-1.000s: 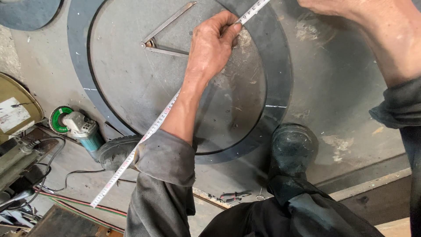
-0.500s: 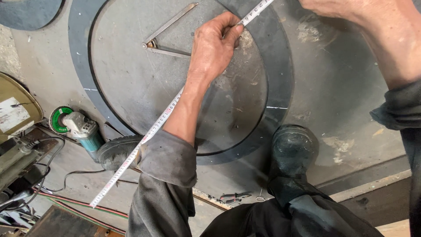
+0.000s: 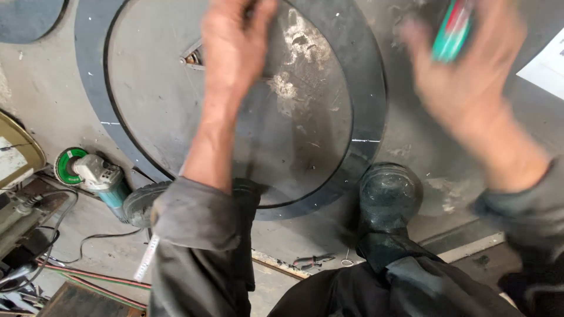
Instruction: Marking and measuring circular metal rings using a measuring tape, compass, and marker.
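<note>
two hands over a round steel plate [image 3: 176, 105] on the floor: left hand [image 3: 235, 47] clenched, contents not discernible; right hand [image 3: 470, 76], blurred, gripping a green marker [image 3: 451, 32]. marker likely light, stiff, smooth; best held mid-barrel. grinder [image 3: 94, 173] lower left.

Grey sleeves [image 3: 197, 220], dark trousers, seemingly rubber boot [image 3: 389, 196].

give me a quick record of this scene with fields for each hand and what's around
left hand: over the round metal disc, blurred, grip unclear
right hand: raised, holding a green marker, blurred
ring: dark metal, around the disc
grinder: on the floor, left of the left sleeve
boot: beside the ring's edge
</note>
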